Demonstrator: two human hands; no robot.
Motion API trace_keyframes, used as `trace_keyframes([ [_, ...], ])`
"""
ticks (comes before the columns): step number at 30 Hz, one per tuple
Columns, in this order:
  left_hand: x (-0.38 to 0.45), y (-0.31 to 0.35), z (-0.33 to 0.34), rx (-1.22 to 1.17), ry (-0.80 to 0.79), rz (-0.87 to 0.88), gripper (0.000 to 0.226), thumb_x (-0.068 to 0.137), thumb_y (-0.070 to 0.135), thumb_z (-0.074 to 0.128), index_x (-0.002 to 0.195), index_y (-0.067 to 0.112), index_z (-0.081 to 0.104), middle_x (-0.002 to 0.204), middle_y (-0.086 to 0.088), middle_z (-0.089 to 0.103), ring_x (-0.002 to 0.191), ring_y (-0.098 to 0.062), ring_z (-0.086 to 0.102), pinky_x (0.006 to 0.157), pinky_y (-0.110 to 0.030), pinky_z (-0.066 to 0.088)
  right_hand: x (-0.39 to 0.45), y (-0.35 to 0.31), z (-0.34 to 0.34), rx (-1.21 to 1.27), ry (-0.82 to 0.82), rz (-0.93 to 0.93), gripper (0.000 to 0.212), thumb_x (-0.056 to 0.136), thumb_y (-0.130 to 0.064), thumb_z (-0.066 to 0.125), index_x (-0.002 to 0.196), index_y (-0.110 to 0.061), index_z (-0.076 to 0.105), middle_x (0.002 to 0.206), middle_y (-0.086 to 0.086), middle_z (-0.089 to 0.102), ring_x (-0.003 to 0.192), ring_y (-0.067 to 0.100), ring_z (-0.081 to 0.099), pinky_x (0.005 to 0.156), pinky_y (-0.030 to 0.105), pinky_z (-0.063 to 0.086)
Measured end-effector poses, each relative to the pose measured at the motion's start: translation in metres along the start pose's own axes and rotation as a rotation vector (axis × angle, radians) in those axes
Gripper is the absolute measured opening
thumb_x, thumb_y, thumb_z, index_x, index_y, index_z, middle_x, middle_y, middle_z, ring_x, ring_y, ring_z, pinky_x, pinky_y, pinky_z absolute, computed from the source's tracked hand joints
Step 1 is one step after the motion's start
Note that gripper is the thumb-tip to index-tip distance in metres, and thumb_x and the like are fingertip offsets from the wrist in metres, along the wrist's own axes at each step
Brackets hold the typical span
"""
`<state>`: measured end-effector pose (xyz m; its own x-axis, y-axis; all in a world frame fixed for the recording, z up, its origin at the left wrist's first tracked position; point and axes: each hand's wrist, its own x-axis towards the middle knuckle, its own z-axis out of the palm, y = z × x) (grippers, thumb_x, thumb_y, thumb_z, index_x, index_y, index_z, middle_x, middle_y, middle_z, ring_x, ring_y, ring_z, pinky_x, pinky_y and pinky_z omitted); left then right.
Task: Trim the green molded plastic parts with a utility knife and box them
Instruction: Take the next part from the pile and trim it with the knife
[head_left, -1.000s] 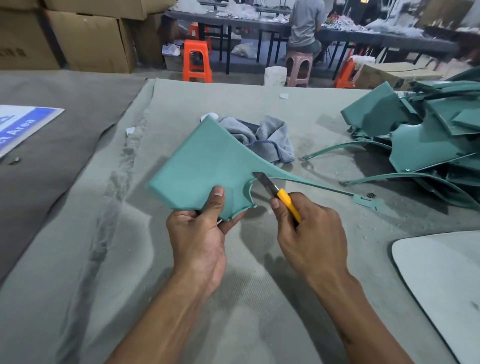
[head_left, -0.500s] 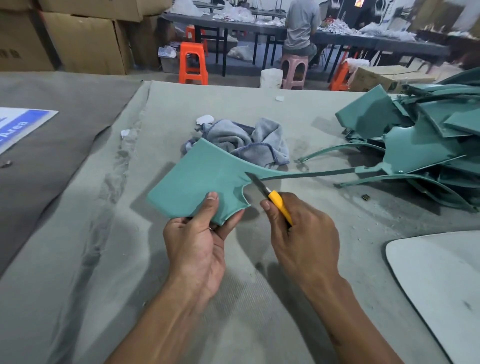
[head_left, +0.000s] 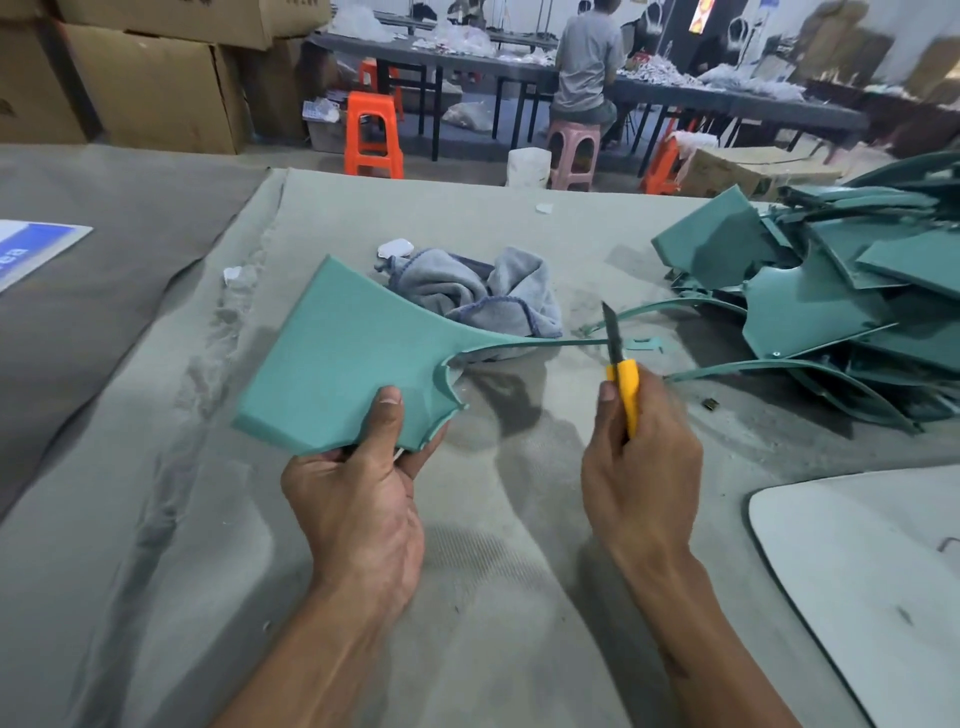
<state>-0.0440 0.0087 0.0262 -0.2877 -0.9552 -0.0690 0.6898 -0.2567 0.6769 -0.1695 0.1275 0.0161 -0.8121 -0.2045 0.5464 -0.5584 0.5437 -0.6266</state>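
The left hand (head_left: 358, 499) grasps the near edge of a green molded part (head_left: 353, 364), thumb on top and fingers curled underneath, holding it raised above the counter (head_left: 156, 519), which is covered in grey felt. From the part a thin green strip (head_left: 540, 343) runs off to the right. The right hand (head_left: 641, 467) is clenched around the yellow handle of a utility knife (head_left: 621, 371); its dark blade points up and crosses the far end of the strip. Behind the part lies a crumpled grey cloth (head_left: 488, 291). On the right side of the counter sits a pile of green parts (head_left: 831, 296), well apart from the held one. At the near right corner lies a white panel (head_left: 857, 561).
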Motion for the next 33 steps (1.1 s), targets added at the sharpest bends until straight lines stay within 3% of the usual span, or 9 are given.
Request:
trace_keyframes([
  [4,0.0,0.001,0.001,0.01,-0.01,0.02,0.033,0.09,-0.004,0.068,0.083,0.025,0.083,0.099,0.001,0.079,0.092,-0.021,0.077,0.07,-0.043,0.063,-0.018,-0.019,0.012,0.112,-0.211,-0.175,0.039,0.107,-0.028,0.054,0.142,-0.011,0.059,0.117,0.006,0.07,0.095,0.024,0.063,0.081,0.038,0.051],
  [6,-0.001,0.001,0.001,0.015,-0.015,0.017,0.03,0.09,-0.003,0.068,0.086,0.022,0.082,0.101,0.001,0.079,0.092,-0.022,0.076,0.069,-0.042,0.063,-0.021,-0.02,0.015,0.121,-0.259,-0.243,0.042,0.107,-0.028,0.056,0.146,-0.014,0.057,0.116,0.006,0.069,0.094,0.027,0.064,0.079,0.04,0.053],
  [11,-0.004,0.0,0.002,0.021,0.001,0.06,0.023,0.091,-0.002,0.067,0.103,0.016,0.073,0.104,0.003,0.079,0.095,-0.019,0.075,0.069,-0.038,0.062,0.0,0.002,0.005,0.038,-0.095,-0.11,0.045,0.103,-0.021,0.064,0.148,-0.016,0.058,0.106,0.009,0.071,0.079,0.022,0.06,0.071,0.029,0.042],
  [16,-0.007,-0.001,0.005,0.026,0.035,0.11,0.022,0.092,-0.003,0.067,0.095,0.017,0.077,0.102,0.004,0.079,0.094,-0.019,0.075,0.071,-0.039,0.063,0.006,0.007,0.0,-0.021,0.066,-0.033,0.044,0.102,-0.017,0.066,0.145,-0.013,0.061,0.103,0.013,0.07,0.074,0.027,0.056,0.065,0.031,0.037],
  [20,0.0,0.002,0.004,0.013,0.073,0.117,0.02,0.093,-0.002,0.067,0.1,0.016,0.071,0.097,0.006,0.079,0.089,-0.016,0.076,0.069,-0.037,0.063,-0.005,-0.002,0.005,0.069,-0.078,-0.157,0.049,0.102,-0.019,0.066,0.151,-0.02,0.057,0.097,0.005,0.067,0.074,0.024,0.059,0.066,0.036,0.047],
  [23,0.005,0.004,0.001,0.009,0.088,0.131,0.021,0.093,-0.001,0.067,0.103,0.017,0.071,0.099,0.005,0.079,0.092,-0.018,0.076,0.07,-0.038,0.063,-0.009,-0.002,0.009,0.092,-0.203,-0.121,0.048,0.103,-0.025,0.064,0.151,-0.027,0.057,0.094,-0.001,0.063,0.073,0.019,0.057,0.064,0.04,0.05],
  [29,-0.001,-0.004,0.001,0.093,0.018,0.205,0.022,0.092,0.003,0.07,0.097,0.023,0.079,0.108,0.005,0.078,0.098,-0.019,0.075,0.075,-0.042,0.063,-0.008,-0.004,0.005,0.002,-0.047,-0.13,0.045,0.101,-0.024,0.067,0.146,-0.024,0.062,0.09,-0.001,0.065,0.071,0.022,0.057,0.058,0.036,0.048],
  [33,0.005,-0.001,-0.003,0.078,0.05,0.199,0.018,0.093,0.005,0.071,0.099,0.02,0.077,0.11,0.004,0.078,0.103,-0.022,0.074,0.076,-0.042,0.063,0.006,0.007,0.0,0.012,-0.014,-0.042,0.045,0.102,-0.024,0.067,0.147,-0.026,0.061,0.105,0.005,0.072,0.082,0.027,0.064,0.071,0.038,0.052],
])
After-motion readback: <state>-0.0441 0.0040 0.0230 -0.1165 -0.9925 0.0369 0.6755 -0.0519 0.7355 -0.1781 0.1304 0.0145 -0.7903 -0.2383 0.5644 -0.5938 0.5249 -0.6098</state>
